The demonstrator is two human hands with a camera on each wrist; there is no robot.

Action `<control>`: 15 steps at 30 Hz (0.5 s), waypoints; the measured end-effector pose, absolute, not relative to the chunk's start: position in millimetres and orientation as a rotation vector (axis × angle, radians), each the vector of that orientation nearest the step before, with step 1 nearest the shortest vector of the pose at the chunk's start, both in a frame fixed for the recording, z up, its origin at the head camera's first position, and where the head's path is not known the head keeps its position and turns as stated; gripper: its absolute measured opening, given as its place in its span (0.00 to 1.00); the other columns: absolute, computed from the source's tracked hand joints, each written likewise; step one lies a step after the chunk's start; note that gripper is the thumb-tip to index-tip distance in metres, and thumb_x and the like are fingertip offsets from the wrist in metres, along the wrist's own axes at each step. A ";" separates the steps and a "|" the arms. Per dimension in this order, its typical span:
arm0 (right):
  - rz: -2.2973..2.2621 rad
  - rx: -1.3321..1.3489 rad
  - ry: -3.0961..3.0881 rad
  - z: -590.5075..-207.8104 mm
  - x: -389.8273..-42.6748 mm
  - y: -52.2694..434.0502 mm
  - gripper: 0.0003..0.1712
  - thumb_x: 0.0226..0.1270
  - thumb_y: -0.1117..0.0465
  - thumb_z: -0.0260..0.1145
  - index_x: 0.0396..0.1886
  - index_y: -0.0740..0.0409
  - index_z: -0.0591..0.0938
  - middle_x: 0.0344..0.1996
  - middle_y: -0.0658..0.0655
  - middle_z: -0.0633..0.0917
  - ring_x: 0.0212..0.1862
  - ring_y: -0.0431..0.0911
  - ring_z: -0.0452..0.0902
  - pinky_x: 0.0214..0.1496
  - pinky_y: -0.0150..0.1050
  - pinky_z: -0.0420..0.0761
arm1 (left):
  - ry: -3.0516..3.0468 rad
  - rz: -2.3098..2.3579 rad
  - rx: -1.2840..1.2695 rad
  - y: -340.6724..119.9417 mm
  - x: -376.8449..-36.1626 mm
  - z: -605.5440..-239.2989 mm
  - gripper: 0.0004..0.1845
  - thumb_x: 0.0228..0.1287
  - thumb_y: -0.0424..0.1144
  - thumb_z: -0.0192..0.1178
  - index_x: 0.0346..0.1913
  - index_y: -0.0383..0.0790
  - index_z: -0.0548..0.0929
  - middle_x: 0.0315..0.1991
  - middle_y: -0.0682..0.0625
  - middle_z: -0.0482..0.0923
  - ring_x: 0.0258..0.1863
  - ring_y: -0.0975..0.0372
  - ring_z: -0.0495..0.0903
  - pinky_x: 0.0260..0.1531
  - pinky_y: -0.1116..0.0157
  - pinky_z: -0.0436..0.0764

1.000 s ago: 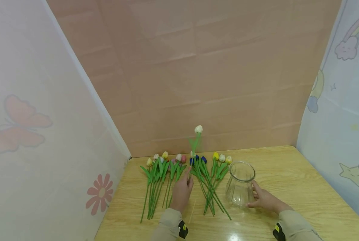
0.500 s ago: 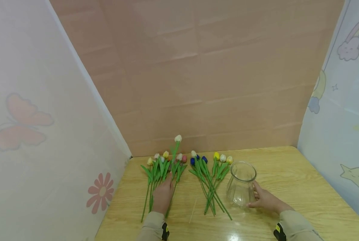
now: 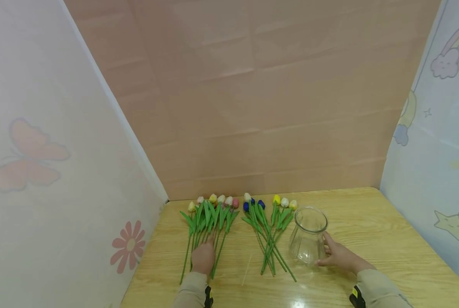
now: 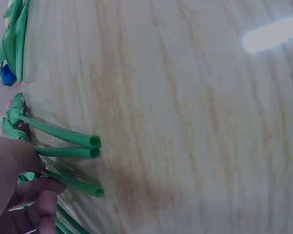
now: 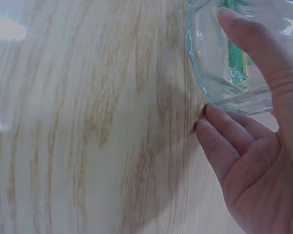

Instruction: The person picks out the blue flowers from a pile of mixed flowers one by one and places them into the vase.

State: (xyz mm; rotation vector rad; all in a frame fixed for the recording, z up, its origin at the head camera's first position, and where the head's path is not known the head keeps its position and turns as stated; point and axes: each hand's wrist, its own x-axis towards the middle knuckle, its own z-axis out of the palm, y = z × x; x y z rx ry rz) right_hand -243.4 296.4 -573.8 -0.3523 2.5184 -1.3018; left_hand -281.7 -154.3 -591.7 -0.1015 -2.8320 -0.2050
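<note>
My left hand (image 3: pixel 203 258) is low over the stems of the left bunch of artificial tulips (image 3: pixel 187 252). In the left wrist view, its thumb and forefinger pinch a green stem (image 4: pixel 78 185); the other fingers are curled. A white tulip head (image 3: pixel 221 199) lies among the pink, yellow and white heads there. At the right, my right hand (image 3: pixel 339 256) holds the side of a clear glass vase (image 3: pixel 308 246), which stands upright. The right wrist view has the thumb across the glass and the fingertips (image 5: pixel 212 109) by its base.
Between the left bunch and the vase lie more tulips (image 3: pixel 269 239) with crossed stems and blue, white and yellow heads. A thin pale strip (image 3: pixel 246 269) lies on the wooden table (image 3: pixel 391 239). Fabric walls (image 3: pixel 291 107) enclose the back and sides.
My left hand has moved left and down with a white tulip, from the middle to the left bunch. The flower has come down among the others. My right hand and the vase stay put.
</note>
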 end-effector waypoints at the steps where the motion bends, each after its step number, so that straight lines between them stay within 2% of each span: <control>1: -1.302 -0.351 2.518 -573.9 -243.5 296.4 0.71 0.54 0.55 0.76 0.73 0.69 0.30 0.62 0.91 0.53 0.57 0.80 0.65 0.56 0.63 0.73 | -2.866 -0.231 -0.080 -153.9 -281.3 -592.1 0.19 0.63 0.31 0.62 0.56 0.45 0.82 0.12 0.49 0.74 0.07 0.63 0.68 0.06 0.65 0.65; 8: -1.294 -0.338 2.514 -572.8 -243.5 296.9 0.71 0.55 0.54 0.75 0.73 0.70 0.29 0.62 0.91 0.53 0.58 0.81 0.64 0.56 0.64 0.73 | -2.949 -0.245 -0.038 -148.2 -275.9 -575.1 0.15 0.63 0.31 0.62 0.52 0.43 0.83 0.22 0.46 0.81 0.12 0.60 0.75 0.09 0.62 0.71; 15: -1.305 -0.325 2.512 -573.3 -243.0 296.7 0.71 0.54 0.54 0.75 0.73 0.70 0.29 0.63 0.90 0.53 0.58 0.80 0.65 0.56 0.63 0.73 | -2.838 -0.206 -0.063 -135.8 -282.6 -556.6 0.14 0.57 0.35 0.67 0.47 0.38 0.82 0.33 0.43 0.80 0.17 0.58 0.76 0.11 0.60 0.74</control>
